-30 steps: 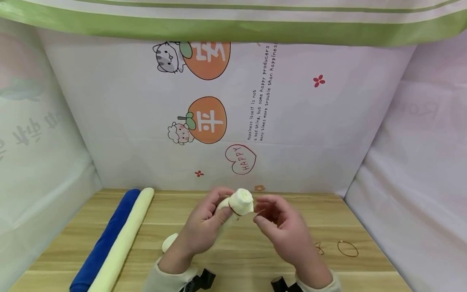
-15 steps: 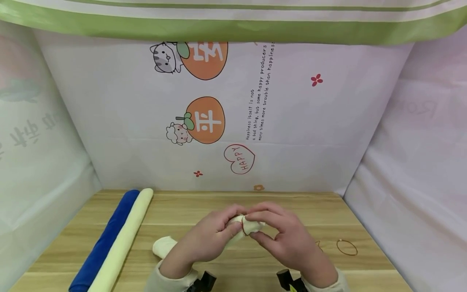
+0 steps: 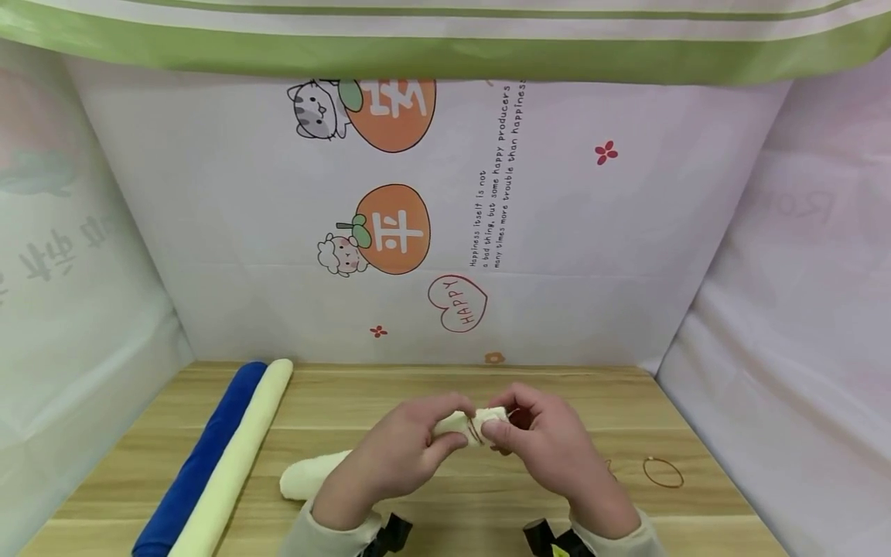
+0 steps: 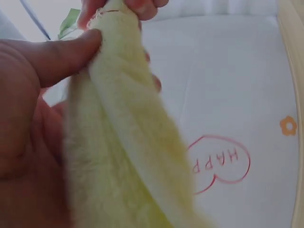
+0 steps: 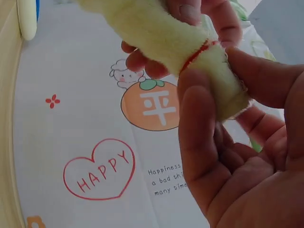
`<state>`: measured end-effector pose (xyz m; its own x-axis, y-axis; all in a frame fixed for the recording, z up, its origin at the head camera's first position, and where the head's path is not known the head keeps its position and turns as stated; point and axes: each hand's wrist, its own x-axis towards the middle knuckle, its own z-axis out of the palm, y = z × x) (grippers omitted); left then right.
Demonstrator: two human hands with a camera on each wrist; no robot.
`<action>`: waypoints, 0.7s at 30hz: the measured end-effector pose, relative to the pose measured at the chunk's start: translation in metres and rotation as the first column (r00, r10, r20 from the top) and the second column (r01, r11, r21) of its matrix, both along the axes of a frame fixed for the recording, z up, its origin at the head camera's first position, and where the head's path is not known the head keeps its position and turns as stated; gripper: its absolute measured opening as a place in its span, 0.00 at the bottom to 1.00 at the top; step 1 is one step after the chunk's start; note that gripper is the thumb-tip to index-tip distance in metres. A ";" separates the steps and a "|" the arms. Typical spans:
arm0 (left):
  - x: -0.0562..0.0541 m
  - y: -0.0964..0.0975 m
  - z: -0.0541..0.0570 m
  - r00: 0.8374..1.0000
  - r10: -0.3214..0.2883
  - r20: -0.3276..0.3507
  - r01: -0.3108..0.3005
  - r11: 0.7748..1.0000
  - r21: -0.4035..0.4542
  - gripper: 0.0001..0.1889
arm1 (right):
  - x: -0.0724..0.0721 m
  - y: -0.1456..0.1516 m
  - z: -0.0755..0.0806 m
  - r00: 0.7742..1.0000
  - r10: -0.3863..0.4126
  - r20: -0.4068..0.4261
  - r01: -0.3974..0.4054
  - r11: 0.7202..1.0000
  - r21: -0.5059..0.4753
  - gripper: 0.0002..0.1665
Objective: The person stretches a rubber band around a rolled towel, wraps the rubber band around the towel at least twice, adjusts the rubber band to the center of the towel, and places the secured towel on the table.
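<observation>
A pale yellow rolled towel (image 3: 308, 477) runs beneath my left forearm up to both hands. My left hand (image 3: 404, 449) grips the roll just below its end, thumb along the near side, as the left wrist view shows. At the tip, my right hand (image 3: 546, 445) pinches the short end between thumb and fingers. A thin red rubber band (image 5: 195, 56) circles the towel close to that end, between the two hands. In the left wrist view the towel roll (image 4: 123, 104) shows a lengthwise fold.
A blue rolled towel (image 3: 202, 464) and another pale yellow rolled towel (image 3: 237, 456) lie side by side on the wooden table (image 3: 696, 526) at left. A loose rubber band (image 3: 663, 473) lies at right, with another partly behind my right wrist. White printed cloth (image 3: 557, 232) walls the back and sides.
My right hand has come in from the right onto the towel's end. That end has tipped from pointing up to pointing right and lower. More of the roll shows left of my left forearm.
</observation>
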<state>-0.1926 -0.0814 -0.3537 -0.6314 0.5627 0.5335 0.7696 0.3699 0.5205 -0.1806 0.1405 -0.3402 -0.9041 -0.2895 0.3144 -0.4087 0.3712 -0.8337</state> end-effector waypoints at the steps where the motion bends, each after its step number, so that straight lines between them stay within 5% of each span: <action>1: 0.000 0.001 0.000 0.999 0.016 -0.035 -0.016 1.000 -0.003 0.12 | -0.001 0.000 0.000 1.000 -0.010 0.017 0.010 1.000 -0.006 0.09; 8: -0.004 0.006 -0.003 0.963 -0.026 -0.268 0.036 0.999 0.032 0.10 | -0.007 0.000 -0.001 0.984 0.049 0.170 -0.025 0.990 -0.139 0.15; 21: -0.006 0.001 -0.004 0.945 -0.046 -0.324 0.038 0.999 -0.030 0.07 | -0.008 -0.003 -0.004 0.953 0.177 0.247 -0.110 0.958 -0.264 0.15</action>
<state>-0.1986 -0.0802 -0.3579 -0.4018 0.5999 0.6918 0.9105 0.3425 0.2318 -0.1884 0.1380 -0.3445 -0.9186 -0.3672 0.1461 -0.1939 0.0965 -0.9763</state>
